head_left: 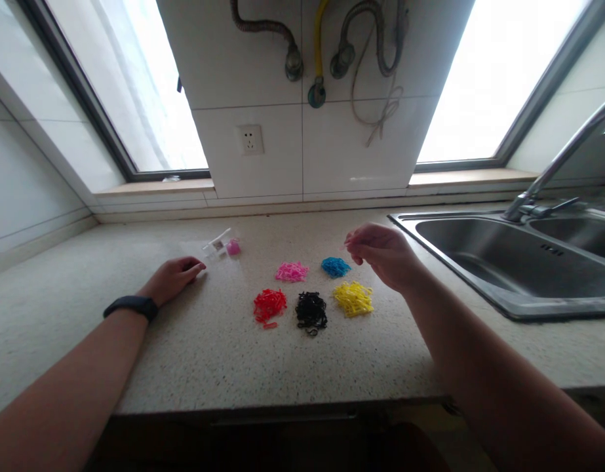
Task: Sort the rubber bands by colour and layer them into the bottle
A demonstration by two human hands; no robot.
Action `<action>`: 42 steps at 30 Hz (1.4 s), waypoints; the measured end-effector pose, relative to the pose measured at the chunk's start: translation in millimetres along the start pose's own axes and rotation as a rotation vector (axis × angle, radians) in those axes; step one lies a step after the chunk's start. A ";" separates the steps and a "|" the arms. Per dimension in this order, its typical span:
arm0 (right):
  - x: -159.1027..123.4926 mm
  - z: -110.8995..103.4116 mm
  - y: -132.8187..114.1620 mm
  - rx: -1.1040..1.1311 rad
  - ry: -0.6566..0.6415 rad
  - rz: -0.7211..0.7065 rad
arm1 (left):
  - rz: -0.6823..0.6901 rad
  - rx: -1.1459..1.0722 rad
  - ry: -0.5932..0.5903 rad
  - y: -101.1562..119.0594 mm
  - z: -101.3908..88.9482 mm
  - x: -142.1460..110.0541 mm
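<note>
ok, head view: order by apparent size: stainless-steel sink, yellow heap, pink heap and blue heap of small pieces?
1. Stainless-steel sink
2. Yellow heap
3. Pink heap, blue heap: too alike to rank

Right hand (382,254) near the blue pile (335,267), left hand (173,278) on the counter (208,360)

Countertop (204,360) reads off-white on my remote feed, finely speckled darker. Row nearer its front edge, left to right, I log: red pile (270,305), black pile (311,311), yellow pile (353,299), each one solid colour. Nearer the back edge: pink pile (292,271), then blue pile (335,267). Left of these, I note a colourless see-through container (216,246) and magenta-pink piece (233,247). Wristband (132,305): plain black. Sink (552,307), toward the right edge: silver-grey. Beyond the back edge: white wall tiles (351,160), thin dark grid lines; yellow hose (319,39), green fitting (316,93).
</note>
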State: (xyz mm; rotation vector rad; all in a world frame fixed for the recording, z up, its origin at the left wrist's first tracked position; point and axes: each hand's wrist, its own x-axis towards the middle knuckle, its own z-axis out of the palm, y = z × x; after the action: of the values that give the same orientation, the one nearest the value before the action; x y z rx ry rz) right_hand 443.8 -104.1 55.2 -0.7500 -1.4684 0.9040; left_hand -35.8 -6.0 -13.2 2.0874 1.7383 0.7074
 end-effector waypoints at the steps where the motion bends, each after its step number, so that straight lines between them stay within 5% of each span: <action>1: 2.3 1.5 3.2 -0.059 -0.005 0.010 | 0.000 -0.003 0.000 0.3 0.0 0.0; 15: 55.1 59.1 51.3 -0.794 -0.462 0.025 | 0.035 -0.043 0.006 6.0 -0.9 -1.4; 23: 63.2 68.1 62.3 -1.101 -0.622 -0.148 | 0.022 -0.050 0.019 0.1 2.1 1.8; 30: 55.8 21.9 45.8 -1.099 -0.464 -0.149 | 0.030 -0.060 0.018 -1.1 2.1 2.6; 38: 21.1 -85.5 59.9 -0.968 0.017 0.121 | 0.026 -0.065 0.022 -6.0 3.6 4.8; 42: 9.3 -109.2 73.9 -1.058 -0.024 0.243 | 0.036 -0.031 0.018 -10.6 4.9 6.5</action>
State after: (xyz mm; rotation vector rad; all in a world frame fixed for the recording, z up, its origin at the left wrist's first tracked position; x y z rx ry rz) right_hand 547.7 -47.8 -4.1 -1.7104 -1.8798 0.2313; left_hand -40.7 2.7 -22.0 2.1029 1.6919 0.7612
